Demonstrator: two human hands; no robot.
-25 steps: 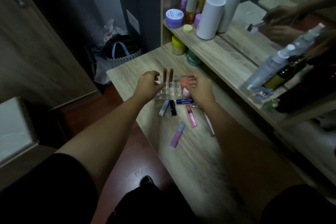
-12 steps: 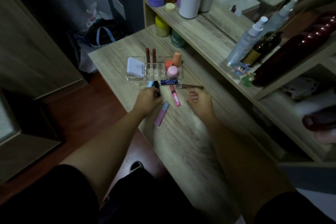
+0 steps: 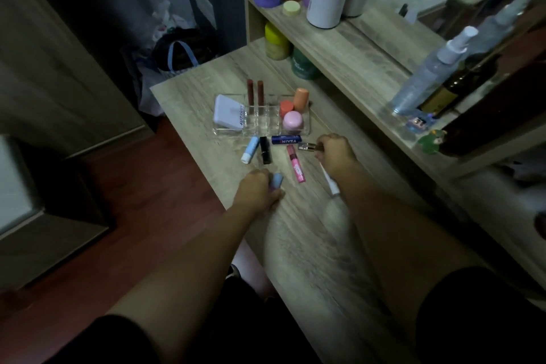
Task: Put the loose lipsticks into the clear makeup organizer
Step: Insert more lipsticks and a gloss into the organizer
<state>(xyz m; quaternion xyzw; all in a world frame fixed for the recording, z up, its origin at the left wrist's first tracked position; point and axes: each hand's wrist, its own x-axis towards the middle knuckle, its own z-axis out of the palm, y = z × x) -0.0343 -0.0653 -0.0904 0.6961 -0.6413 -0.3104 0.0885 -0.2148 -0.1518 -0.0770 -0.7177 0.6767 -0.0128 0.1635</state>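
Both hands are now closed on tubes — left hand (image 3: 257,190) on the lilac lipstick (image 3: 276,180), right hand (image 3: 335,150) on a metallic one (image 3: 307,146) — so loading of the organizer (image 3: 261,130) can begin.

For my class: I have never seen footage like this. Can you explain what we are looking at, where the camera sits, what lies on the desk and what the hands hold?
There is no machine here. A person wears one wide camera on the head, so you look down along both bare arms to a wooden desk.

Near the back of the desk stands a clear organizer. It already holds two brown lipsticks, a white compact and some orange and pink pots.

In front of it lie loose items: a light blue tube, a black lipstick, a dark blue lip balm, a pink tube and a white stick.

The left hand is closed on a lilac tube. The right hand grips a shiny metallic tube.
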